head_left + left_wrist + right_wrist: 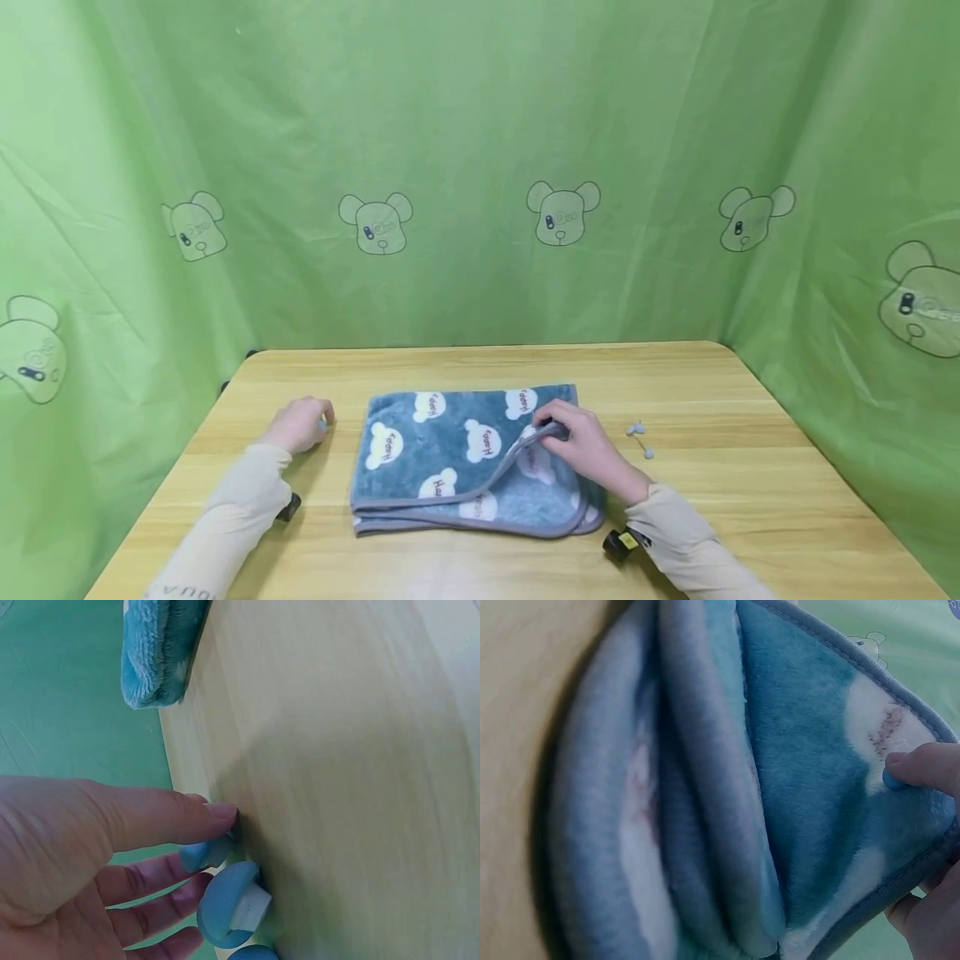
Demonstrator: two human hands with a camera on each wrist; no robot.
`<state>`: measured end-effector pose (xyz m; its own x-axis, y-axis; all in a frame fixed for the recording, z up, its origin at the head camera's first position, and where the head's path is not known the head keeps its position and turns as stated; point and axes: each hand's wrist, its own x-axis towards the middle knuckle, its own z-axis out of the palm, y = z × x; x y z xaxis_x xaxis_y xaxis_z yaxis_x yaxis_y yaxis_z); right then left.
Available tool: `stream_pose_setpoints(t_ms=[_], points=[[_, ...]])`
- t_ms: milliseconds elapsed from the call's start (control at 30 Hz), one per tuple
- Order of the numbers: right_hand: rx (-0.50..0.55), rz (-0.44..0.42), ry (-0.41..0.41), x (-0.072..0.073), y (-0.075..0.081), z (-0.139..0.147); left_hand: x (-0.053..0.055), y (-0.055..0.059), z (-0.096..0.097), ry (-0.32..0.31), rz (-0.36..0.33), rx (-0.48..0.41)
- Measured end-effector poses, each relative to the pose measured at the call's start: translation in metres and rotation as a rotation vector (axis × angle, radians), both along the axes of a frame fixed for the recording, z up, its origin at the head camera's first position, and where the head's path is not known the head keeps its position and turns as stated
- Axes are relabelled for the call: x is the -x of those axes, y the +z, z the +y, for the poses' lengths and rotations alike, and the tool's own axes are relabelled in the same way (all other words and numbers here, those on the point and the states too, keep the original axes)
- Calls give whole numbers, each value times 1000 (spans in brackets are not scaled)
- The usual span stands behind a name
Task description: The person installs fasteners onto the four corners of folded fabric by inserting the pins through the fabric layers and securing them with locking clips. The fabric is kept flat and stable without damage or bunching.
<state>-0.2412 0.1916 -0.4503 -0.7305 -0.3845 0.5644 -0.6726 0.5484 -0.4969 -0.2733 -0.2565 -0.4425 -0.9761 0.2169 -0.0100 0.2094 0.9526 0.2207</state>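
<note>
A folded teal fleece blanket (420,437) with white bear heads and grey edging lies mid-table. My right hand (581,442) pinches its near right corner and holds that top layer raised and folded back. Under the right thumb, a small blue knob (891,778) shows against the fleece in the right wrist view. My left hand (298,425) is down at the table left of the blanket. Its thumb and fingers pinch a blue mushroom-shaped clip (204,855). Beside it lies another mushroom-shaped clip (229,904) with a white stem, and part of a third blue cap (253,952) shows below.
Several small pale blue pieces (636,428) lie on the wooden table (750,492) right of the blanket. A green curtain (480,283) with bear outlines surrounds the table's back and sides. Both wrists carry small black cameras, the right one (619,545) close to the blanket's near corner.
</note>
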Motion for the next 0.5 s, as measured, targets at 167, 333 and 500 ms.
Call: stream_pose_setpoints(t_ms=[167, 333, 500], points=[[0, -1, 9, 0, 0, 0, 1, -3, -1, 11, -5, 0], [-11, -10, 6, 0, 1, 0, 4, -3, 0, 14, 12, -18], [-21, -19, 2, -1, 2, 1, 4, 4, 8, -4, 71, -42]])
